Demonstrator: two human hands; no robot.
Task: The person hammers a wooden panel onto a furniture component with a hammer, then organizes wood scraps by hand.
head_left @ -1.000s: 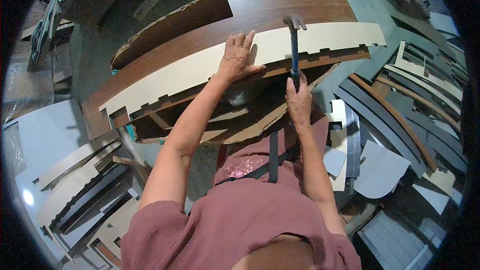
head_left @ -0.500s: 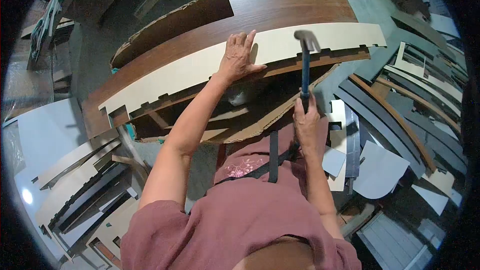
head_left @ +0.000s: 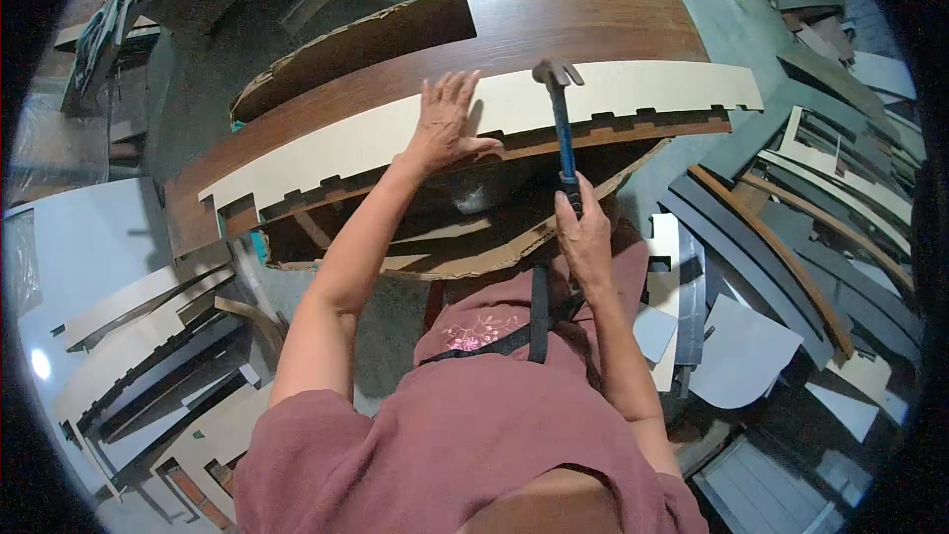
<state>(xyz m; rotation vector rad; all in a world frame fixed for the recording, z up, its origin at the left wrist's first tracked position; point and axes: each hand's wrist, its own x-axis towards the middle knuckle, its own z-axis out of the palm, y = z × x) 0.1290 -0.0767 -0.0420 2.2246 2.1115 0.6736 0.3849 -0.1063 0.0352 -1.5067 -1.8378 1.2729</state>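
A long cream strip with notches along its near edge lies across a brown wood-grain board. My left hand rests on the strip left of its middle, fingers spread and thumb pointing right along the notched edge. In my right hand is a claw hammer with a blue shaft and dark grip, held upright. The hammer's head appears over the strip; whether it touches cannot be told. Below the strip's near edge, an open cardboard box shows its torn rim and dark inside.
Curved grey and brown offcuts are piled at the right, near a pale rounded panel. More notched cream pieces lie at the lower left beside a light blue sheet. A cardboard flap rises behind the board.
My left hand has slid left along the strip. My right hand and the hammer have also moved left, and the hammer's head has turned a little.
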